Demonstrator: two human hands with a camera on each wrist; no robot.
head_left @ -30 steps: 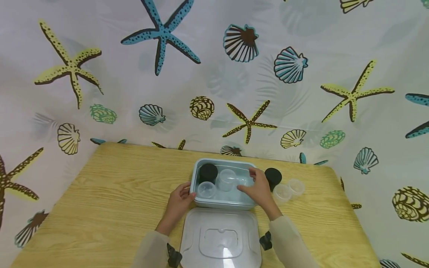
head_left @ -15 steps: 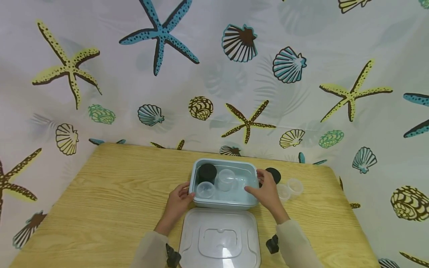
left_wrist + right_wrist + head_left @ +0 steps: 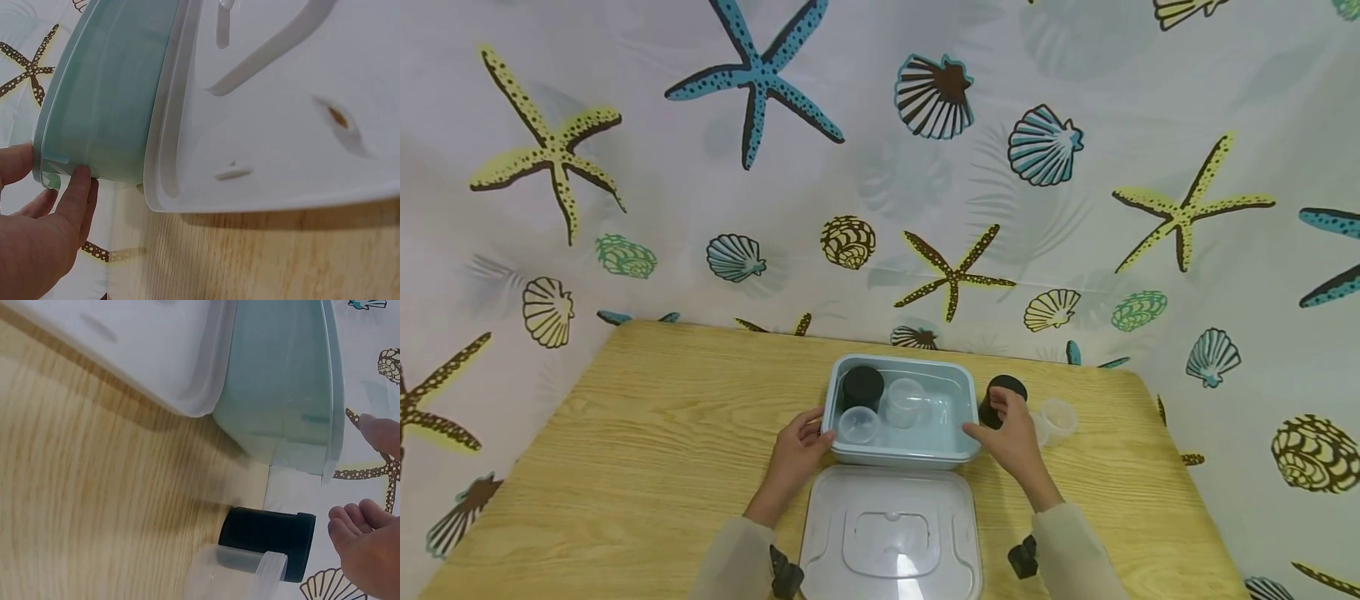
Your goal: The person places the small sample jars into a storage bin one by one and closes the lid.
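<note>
Pale blue box (image 3: 897,457): stood lidless on the table (image 3: 662,433), near the back edge and roughly midway between the back corners. Was gripped at its left end by the left hand (image 3: 797,450), thumb at the rim, fingers against the outer wall. Seemed light, smooth and fairly stiff, probably plastic, so likely to slide under a one-sided push; best taken by the rim at both short ends.

Right hand (image 3: 1015,433): hovered by the box's right end, holding nothing, fingers loosely curved, thumb near the rim. Hung close to the black cup (image 3: 269,540) on the table just right of the box, apparently without contact. Judging by looks, would handle as light and rigid, perhaps a little slick, easiest to take round the top collar.

Two clear cups (image 3: 1058,417): stood beside it toward the table's right edge, one partly hidden; looked thin-walled, apt to flex if squeezed.

Second black cup (image 3: 862,387): sat in the box's back left corner. Third clear cup (image 3: 859,426): sat in the front left corner. Fourth clear cup (image 3: 905,404): sat nearer the middle.

White lid (image 3: 891,533): lay flat just in front of the box, toward the table's front edge.
</note>
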